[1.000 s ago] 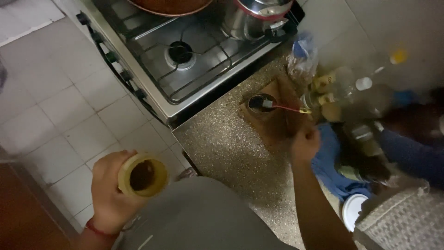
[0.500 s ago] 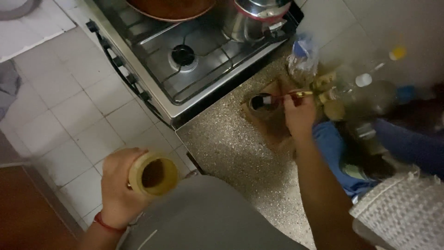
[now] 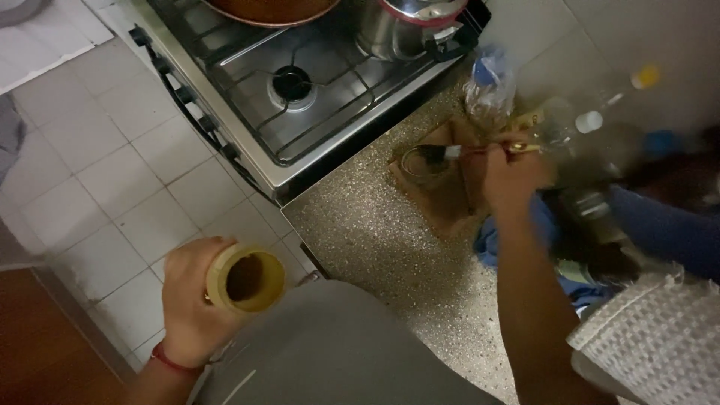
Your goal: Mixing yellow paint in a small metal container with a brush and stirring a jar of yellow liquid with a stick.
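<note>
Left hand (image 3: 196, 304) closed around a yellow open-topped container (image 3: 246, 278) with dark contents, held low over the tiled floor (image 3: 112, 187), close to the body. Right hand (image 3: 511, 174) farther out over the speckled countertop (image 3: 382, 240), fingers pinched on a spoon handle (image 3: 480, 150); spoon tip sits at the small glass jar (image 3: 421, 160) on a brown board (image 3: 450, 202). Beyond: gas stove (image 3: 300, 90), pressure cooker (image 3: 409, 26), blurred bottles (image 3: 600, 127).

Glossy steel stove (image 3: 247, 142), speckled stone counter (image 3: 382, 240), matt yellow plastic cup (image 3: 246, 277).
</note>
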